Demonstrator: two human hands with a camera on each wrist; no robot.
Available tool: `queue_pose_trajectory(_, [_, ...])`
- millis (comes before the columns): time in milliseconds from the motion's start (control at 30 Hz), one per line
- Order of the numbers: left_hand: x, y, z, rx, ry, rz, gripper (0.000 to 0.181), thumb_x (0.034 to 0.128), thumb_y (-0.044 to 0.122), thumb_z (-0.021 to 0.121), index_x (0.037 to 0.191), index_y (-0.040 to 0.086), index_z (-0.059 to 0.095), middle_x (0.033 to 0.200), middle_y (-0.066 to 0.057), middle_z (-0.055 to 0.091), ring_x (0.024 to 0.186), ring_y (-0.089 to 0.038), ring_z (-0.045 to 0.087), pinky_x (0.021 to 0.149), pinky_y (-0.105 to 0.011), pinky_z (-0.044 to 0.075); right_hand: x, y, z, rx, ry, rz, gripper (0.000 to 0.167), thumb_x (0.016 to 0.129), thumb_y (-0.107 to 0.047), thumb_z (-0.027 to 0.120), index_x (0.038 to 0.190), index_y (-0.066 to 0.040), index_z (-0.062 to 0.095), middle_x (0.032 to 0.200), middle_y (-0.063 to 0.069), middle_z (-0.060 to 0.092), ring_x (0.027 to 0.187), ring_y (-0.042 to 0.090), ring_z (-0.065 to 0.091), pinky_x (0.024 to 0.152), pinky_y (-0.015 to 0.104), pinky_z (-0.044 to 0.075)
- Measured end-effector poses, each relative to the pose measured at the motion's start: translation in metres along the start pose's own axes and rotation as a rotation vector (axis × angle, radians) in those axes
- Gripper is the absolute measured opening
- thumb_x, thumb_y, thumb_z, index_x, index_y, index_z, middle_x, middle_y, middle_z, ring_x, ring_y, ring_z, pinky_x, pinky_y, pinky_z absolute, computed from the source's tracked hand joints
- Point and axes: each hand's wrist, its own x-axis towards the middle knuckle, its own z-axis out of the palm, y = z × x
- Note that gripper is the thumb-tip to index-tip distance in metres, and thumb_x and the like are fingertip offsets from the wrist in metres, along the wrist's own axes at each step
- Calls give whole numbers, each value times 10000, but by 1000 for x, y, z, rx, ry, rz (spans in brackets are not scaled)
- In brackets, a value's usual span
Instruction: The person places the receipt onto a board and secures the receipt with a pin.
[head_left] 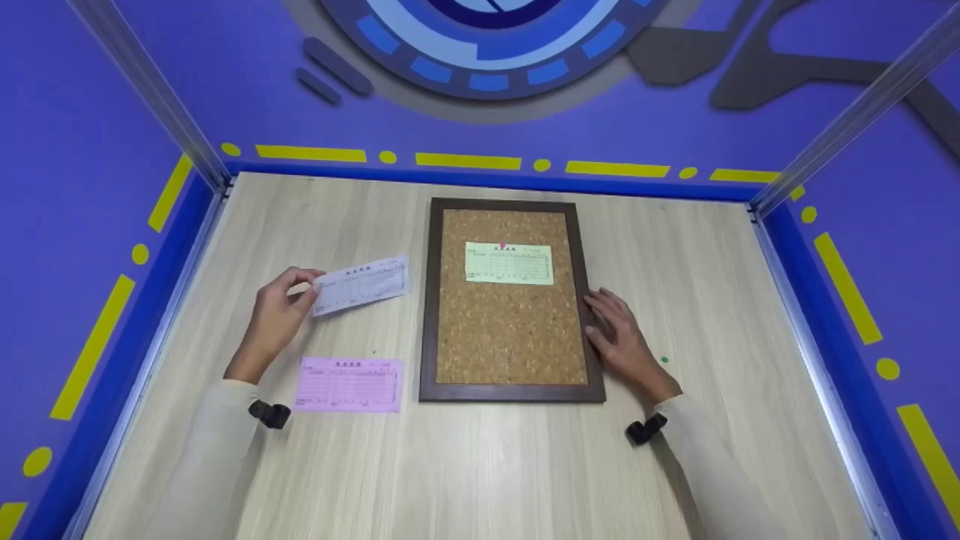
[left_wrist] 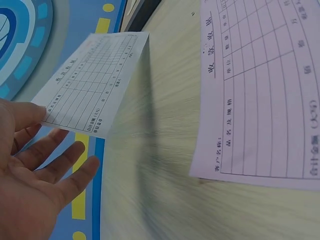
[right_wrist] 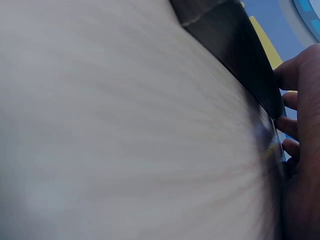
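Observation:
My left hand pinches the left end of a white printed receipt slip between thumb and fingers. In the left wrist view, the white slip is raised off the table and tilted, while the other fingers spread loosely below it. A pink receipt slip lies flat nearer the front. Right of the slips lies a cork board in a dark brown frame, with a green slip fixed to its upper part by a pink pushpin. Fingertips and thumb of my right hand rest against the frame's right edge.
A small green dot-like piece lies on the wooden table, right of the right hand. A tiny dark speck sits above the pink slip. Blue printed walls enclose the table at the back and both sides.

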Motion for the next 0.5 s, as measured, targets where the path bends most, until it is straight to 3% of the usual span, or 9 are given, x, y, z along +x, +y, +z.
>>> queue_pose_trajectory(133, [1, 3, -1, 18, -8, -7, 102, 1102, 18, 629, 1145, -65, 672, 1387, -197, 710, 1383, -330, 620, 1037, -253, 534, 1, -1, 0, 12, -8, 13, 519, 1069, -99, 665, 1572, -10, 577, 1670, 219, 487, 1637, 411, 285, 1316, 650, 186])
queue_pose_trajectory(200, [1, 4, -1, 24, -7, -9, 111, 1100, 18, 632, 1156, -68, 675, 1373, -202, 715, 1365, -340, 630, 1021, -261, 530, 1, -1, 0, 17, -13, 23, 518, 1070, -101, 661, 1574, -13, 576, 1673, 211, 485, 1640, 403, 281, 1319, 647, 180])
queue_pose_trajectory(267, [2, 6, -1, 33, -8, -16, 128, 1106, 29, 625, 1177, -64, 675, 1368, -206, 715, 1354, -346, 638, 1053, -355, 538, 2, -2, -1, 16, -14, 29, 520, 1069, -101, 662, 1575, -14, 576, 1674, 210, 485, 1641, 401, 281, 1320, 644, 178])
queue_pose_trajectory(400, [2, 9, 0, 34, -20, -37, 166, 1119, 50, 611, 1224, -65, 668, 1350, -224, 707, 1314, -354, 660, 998, -271, 559, 2, -3, -1, 13, -15, 34, 521, 1068, -98, 666, 1573, -9, 576, 1673, 216, 486, 1641, 402, 281, 1323, 638, 179])
queue_pose_trajectory(500, [3, 11, 0, 10, -28, -50, 172, 1119, 53, 614, 1228, -73, 656, 1311, -248, 716, 1227, -329, 688, 836, -135, 559, 1, -3, -1, 12, -13, 36, 519, 1069, -101, 668, 1572, -10, 577, 1672, 217, 486, 1640, 403, 285, 1321, 638, 184])
